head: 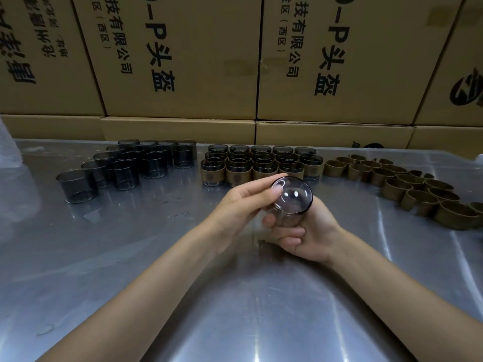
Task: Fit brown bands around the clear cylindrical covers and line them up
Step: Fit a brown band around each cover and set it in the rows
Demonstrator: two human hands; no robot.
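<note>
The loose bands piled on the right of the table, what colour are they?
The loose bands are brown, like kraft paper; the head view shows them.

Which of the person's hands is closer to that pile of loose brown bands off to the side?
The right hand. It grips the clear cover at the table's middle, with the loose brown bands lying off to its right. The left hand holds the cover's other side, farther from the pile.

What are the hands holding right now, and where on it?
One clear cylindrical cover. The right hand grips its side wall from below; the left hand pinches its rim at the upper left. Whether a band is on it cannot be told.
</note>
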